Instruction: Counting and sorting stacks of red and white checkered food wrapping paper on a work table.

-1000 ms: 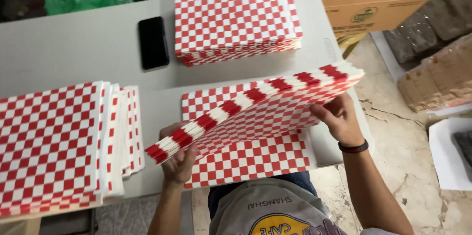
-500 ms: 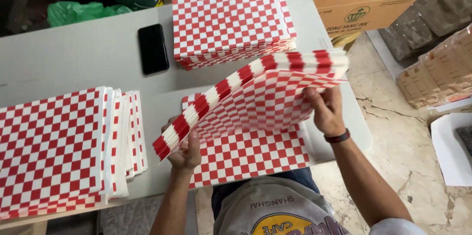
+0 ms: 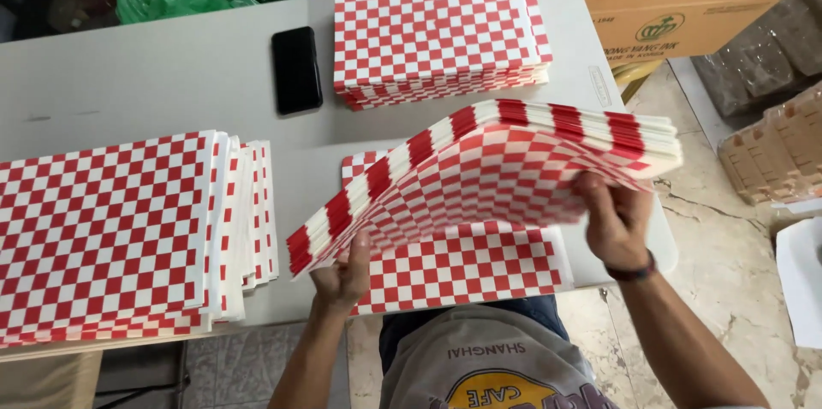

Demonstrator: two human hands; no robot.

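We hold a thick bundle of red-and-white checkered sheets lifted off the table, near its front edge. Our left hand pinches the bundle's lower left corner and our right hand grips its right end from beneath, fingers curled around the edges. Compared with half a second ago, the bundle sits flatter and its right end has fanned wider, so the separate sheet edges show. Below it 1 checkered sheet lies flat at the front edge, as before. A second stack rests at the far edge, and a third, loosely spread stack covers the front left corner; neither has shifted. A black phone lies just left of the far stack.
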